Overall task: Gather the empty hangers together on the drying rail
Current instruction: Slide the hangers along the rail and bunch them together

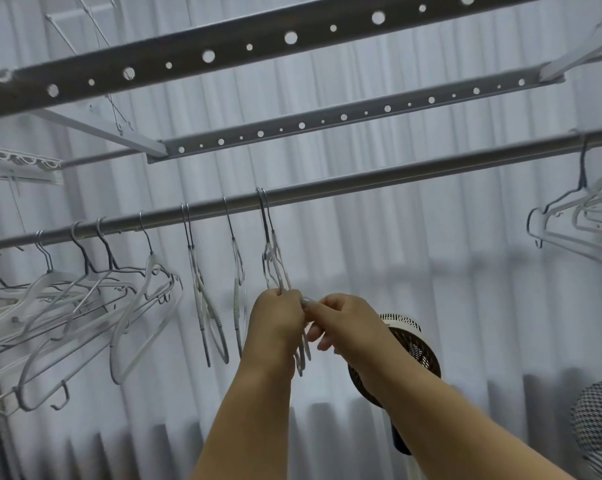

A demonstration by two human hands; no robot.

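Note:
A grey round drying rail (361, 180) crosses the view, rising to the right. Two pale hangers (273, 261) hang together from it at the middle, edge-on. My left hand (278, 315) grips their lower part. My right hand (344, 322) meets it from the right and pinches the same hangers. Left of them hang one single hanger (237, 271) and a pair (199, 289). A bunch of several empty hangers (84, 306) crowds the rail's left end. Another group of hangers (583, 216) hangs at the far right.
Two perforated flat bars (258, 36) (344, 117) run above the rail. A white curtain (431, 289) fills the background. A dark round fan (417, 351) stands behind my right forearm. A patterned cloth object (601, 424) shows at the lower right edge.

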